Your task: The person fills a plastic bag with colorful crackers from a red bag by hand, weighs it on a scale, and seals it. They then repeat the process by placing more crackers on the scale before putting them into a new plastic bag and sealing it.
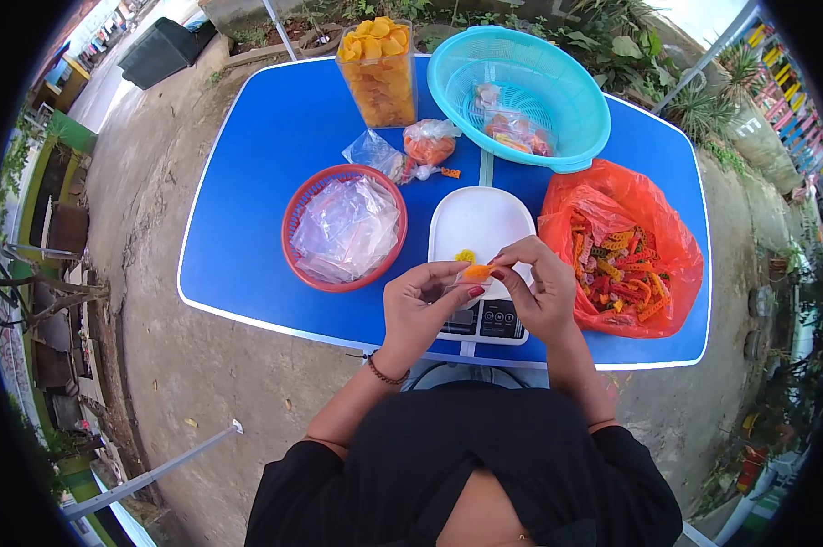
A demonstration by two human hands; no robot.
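My left hand (418, 305) and my right hand (541, 290) are both closed in a pinch over the front of a white kitchen scale (480, 214). Between their fingertips is a small clear plastic bag (477, 273) with something orange in it. The fingers hide part of the bag, and its exact contents are hard to make out. A small yellow piece (465, 256) shows on the scale's tray, just beyond my left fingers. Dark buttons (500, 317) of the scale show below my hands.
Left on the blue table (238, 219) is a red basket (288, 223) of clear plastic bags (352, 223). A red plastic bag (685, 246) of colourful crackers (616, 273) lies right. Behind stand a turquoise basket (566, 82) with filled packets, a tub of yellow chips (377, 82) and a knotted bag (429, 141).
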